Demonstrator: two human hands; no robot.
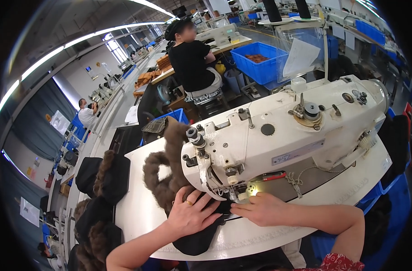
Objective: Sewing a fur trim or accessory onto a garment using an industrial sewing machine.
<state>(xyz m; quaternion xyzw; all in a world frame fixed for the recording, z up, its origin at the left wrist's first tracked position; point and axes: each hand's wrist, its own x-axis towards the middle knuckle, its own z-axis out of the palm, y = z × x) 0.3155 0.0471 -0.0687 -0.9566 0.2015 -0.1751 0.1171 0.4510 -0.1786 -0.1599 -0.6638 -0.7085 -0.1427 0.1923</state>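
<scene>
A black cloth piece (194, 243) lies under the head of the white sewing machine (253, 147). Brown fur trim (157, 176) loops up from beside it over the machine table. My left hand (190, 213), with a ring on one finger, rests on the cloth left of the needle area, fingers spread. Close to the presser foot, my right hand (262, 209) is closed, thumb and forefinger pinching the cloth's edge. A small lamp (252, 189) glows beside the needle area; the needle tip is hidden.
Several black pieces with brown fur (99, 180) are stacked at the table's left edge. Red-handled snips (271, 176) and a tied cord (295, 181) sit under the machine arm. Beyond, a person (192, 63) sits near a blue bin (260, 58).
</scene>
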